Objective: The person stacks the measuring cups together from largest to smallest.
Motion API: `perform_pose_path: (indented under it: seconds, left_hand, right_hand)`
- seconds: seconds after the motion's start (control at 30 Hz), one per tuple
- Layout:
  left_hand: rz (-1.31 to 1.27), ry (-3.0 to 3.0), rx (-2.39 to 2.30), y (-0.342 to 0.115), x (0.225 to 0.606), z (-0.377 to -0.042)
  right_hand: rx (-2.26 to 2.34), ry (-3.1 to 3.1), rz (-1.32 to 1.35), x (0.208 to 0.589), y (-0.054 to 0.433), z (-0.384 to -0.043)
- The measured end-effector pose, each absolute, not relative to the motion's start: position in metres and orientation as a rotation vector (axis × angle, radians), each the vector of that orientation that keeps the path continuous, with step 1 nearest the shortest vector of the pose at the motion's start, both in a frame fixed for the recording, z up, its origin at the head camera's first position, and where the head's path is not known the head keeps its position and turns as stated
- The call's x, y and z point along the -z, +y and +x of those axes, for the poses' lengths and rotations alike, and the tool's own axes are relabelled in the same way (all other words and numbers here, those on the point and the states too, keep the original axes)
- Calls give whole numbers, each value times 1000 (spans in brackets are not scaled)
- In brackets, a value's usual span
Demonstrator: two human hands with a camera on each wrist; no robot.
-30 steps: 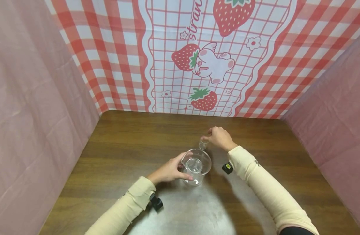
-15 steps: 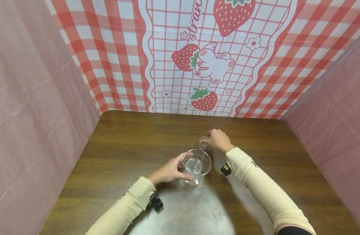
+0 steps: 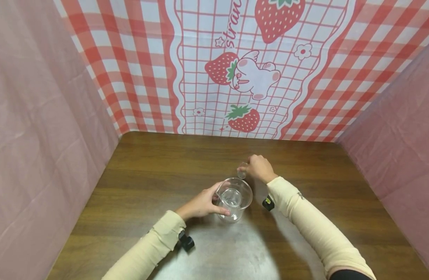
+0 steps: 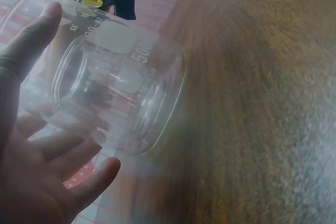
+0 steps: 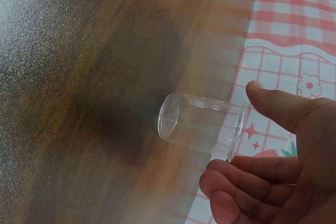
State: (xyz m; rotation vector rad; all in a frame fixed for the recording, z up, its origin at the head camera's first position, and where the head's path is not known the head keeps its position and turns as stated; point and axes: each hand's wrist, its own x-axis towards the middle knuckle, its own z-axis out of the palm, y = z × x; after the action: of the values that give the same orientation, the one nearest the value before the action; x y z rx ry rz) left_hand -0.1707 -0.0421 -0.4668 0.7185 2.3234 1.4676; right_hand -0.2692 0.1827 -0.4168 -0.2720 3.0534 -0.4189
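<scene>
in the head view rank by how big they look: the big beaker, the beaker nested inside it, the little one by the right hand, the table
1. Table
2. Big beaker
3. Nested beaker, its lower part hard to make out
4. Little beaker, partly hidden by the right hand

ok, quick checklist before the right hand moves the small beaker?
1. Left hand steadying large beaker: ok, curled round its side.
2. Inner beaker nested in large beaker: ok, sits inside.
3. Small beaker upright: ok, mouth up, just beyond the large beaker.
4. Right hand gripping small beaker: cannot tell; it is at the rim, but firm contact isn't clear.
5. Small beaker inside the nest, if that's the aim: not ok, it is outside.
</scene>
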Motion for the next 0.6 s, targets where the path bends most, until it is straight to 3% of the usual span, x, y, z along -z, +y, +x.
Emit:
perform_pose_path:
  seconds: [0.6]
  left_hand:
    - [802,2345,-1467,-42,469,-171]
  right_hand:
    - [443,3084,-354,423,185,-271]
